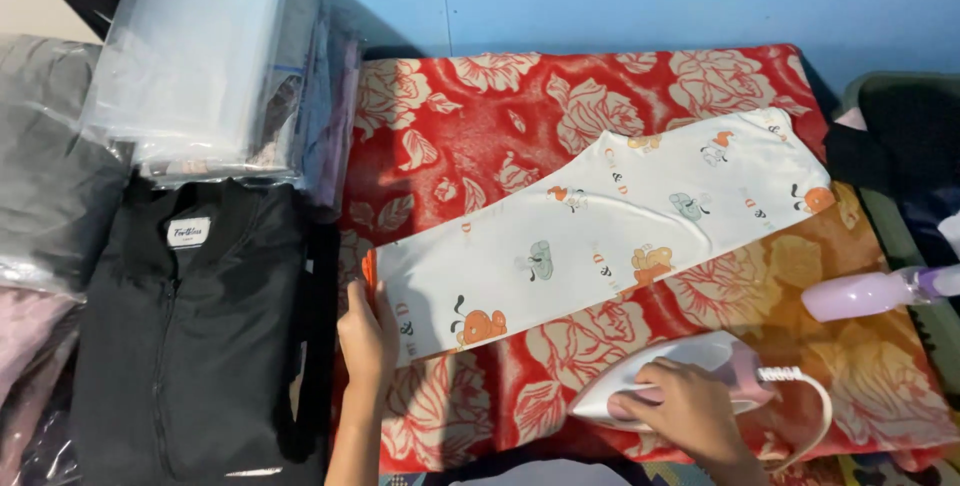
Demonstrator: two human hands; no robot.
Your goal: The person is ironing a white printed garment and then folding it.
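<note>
A white child's garment (610,226) printed with small orange and grey animals lies spread diagonally on a red and orange flowered blanket (500,116). My left hand (368,331) rests flat on its near left end, by the orange trim. My right hand (685,408) grips the handle of a white and pink iron (650,376), which sits on the blanket just below the garment's lower edge, its tip pointing left. A white cord (815,401) loops from the iron's back.
A black zipped jacket (190,326) lies folded at the left. Behind it stands a stack of clear plastic bags with folded clothes (215,66). A lilac spray bottle (870,293) lies at the right, beside a dark basket (905,136). A blue wall rises behind.
</note>
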